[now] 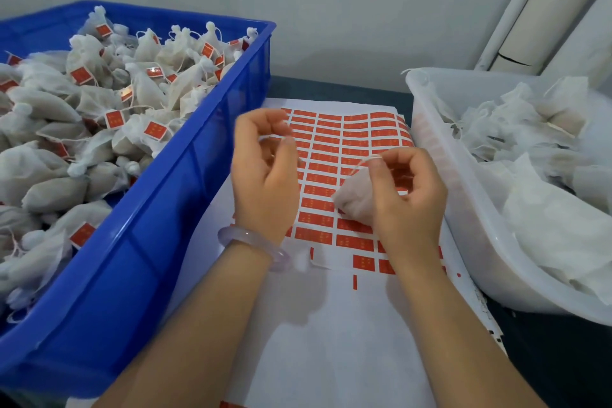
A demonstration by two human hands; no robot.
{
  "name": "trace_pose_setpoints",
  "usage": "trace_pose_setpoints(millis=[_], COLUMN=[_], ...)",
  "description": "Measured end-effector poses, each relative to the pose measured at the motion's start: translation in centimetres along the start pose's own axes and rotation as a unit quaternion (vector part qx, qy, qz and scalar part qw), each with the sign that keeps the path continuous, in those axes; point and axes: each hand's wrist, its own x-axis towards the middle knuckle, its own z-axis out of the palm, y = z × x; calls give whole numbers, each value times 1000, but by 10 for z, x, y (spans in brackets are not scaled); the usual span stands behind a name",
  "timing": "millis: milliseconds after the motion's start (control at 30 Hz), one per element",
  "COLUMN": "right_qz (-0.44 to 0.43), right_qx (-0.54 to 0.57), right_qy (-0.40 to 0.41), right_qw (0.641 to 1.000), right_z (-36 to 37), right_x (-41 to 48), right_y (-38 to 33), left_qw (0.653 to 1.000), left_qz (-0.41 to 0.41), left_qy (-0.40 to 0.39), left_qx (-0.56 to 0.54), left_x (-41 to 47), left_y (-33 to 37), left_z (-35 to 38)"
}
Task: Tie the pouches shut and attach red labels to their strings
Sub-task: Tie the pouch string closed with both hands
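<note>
Head view, and both hands are up over the label sheet. The right hand (407, 202) has its fingers curled in tight around a small pouch (347, 200) of soft, gauzy white mesh, plump and tapering to a point, held just above the paper. Thumb and forefinger meet at the neck, where a thin white string (359, 164) loops out. Over to the left hand (265, 175) (a smooth, pale lilac bangle (251, 247) on that wrist): fingers bent inward, thumb and forefinger pinching another bit of the string, the 2 hands apart.

Beneath them lies a flat sheet of red labels (324, 146), small rectangles in neat rows on white backing paper (331, 325). At left, a glossy blue plastic crate (198, 175) is heaped with tied, labelled pouches (99, 109). At right, a translucent white tub (463, 192) holds crumpled, loose pouches (530, 142).
</note>
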Motion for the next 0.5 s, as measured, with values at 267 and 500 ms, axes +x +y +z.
trace_pose_setpoints(millis=[267, 500], right_qz=[-24, -28], right_qx=[67, 122], right_qy=[-57, -61], right_qw=[996, 990], right_z=[1, -3], right_x=[-4, -4], right_y=[-10, -18], left_qw=[962, 962], left_qz=[-4, -36], left_qy=[-244, -259], left_qx=[121, 80], left_x=[-6, -7], left_y=[-5, 0], left_z=[7, 7])
